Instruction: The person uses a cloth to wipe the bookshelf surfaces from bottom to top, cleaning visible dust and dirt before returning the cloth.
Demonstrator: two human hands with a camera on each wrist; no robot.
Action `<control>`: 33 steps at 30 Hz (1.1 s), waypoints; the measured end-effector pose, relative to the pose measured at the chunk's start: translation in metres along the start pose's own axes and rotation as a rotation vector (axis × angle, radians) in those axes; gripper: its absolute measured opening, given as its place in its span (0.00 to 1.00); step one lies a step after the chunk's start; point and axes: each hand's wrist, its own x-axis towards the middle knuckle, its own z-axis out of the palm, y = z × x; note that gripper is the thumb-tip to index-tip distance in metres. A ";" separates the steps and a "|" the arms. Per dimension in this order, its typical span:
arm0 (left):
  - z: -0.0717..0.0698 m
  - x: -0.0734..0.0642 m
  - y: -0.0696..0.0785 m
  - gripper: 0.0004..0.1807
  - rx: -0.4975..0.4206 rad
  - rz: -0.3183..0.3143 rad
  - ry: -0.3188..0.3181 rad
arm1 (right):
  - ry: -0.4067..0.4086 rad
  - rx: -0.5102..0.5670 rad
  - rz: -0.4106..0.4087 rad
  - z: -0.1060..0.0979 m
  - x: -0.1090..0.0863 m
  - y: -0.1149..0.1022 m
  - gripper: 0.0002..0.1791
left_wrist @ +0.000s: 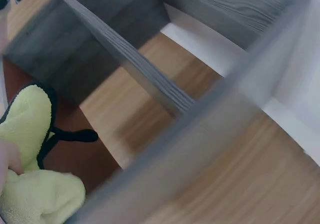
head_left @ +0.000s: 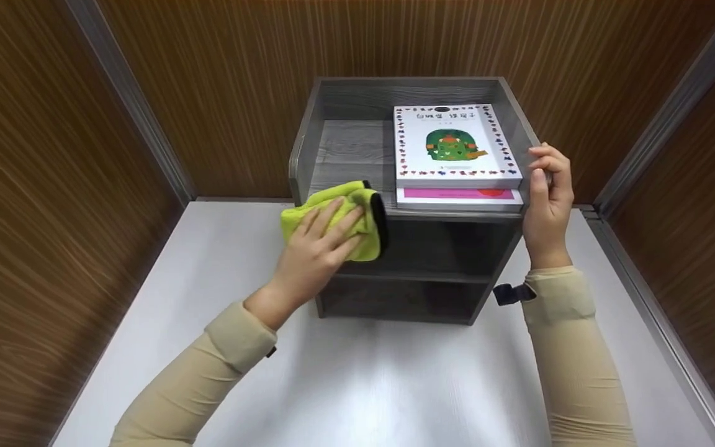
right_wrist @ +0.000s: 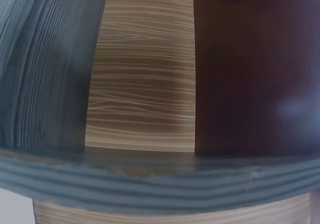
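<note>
My left hand holds a folded yellow-green cleaning cloth with black edging at the front left of a grey wooden shelf unit. Its fingers lie over the cloth in the head view. Part of a finger shows between bunched folds of the cloth in the left wrist view, where a black loop sticks out. On the far side, my right hand grips the unit's right side panel, thumb inside and fingers over the edge. The right wrist view shows no fingers.
Two stacked books lie on the top shelf's right half: a white picture book over one with a pink cover. Lower compartments open toward me. The unit stands on a white surface, with wood-grain walls around it.
</note>
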 end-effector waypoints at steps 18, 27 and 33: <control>0.034 0.069 0.059 0.11 -0.070 0.222 0.290 | 0.082 0.037 -0.114 0.007 0.002 0.010 0.09; 0.064 0.124 0.120 0.21 0.020 0.178 0.032 | 0.009 0.143 -0.171 -0.003 0.002 0.013 0.25; 0.058 0.119 0.117 0.19 0.031 0.068 -0.017 | -0.018 0.047 -0.102 -0.002 0.001 0.005 0.22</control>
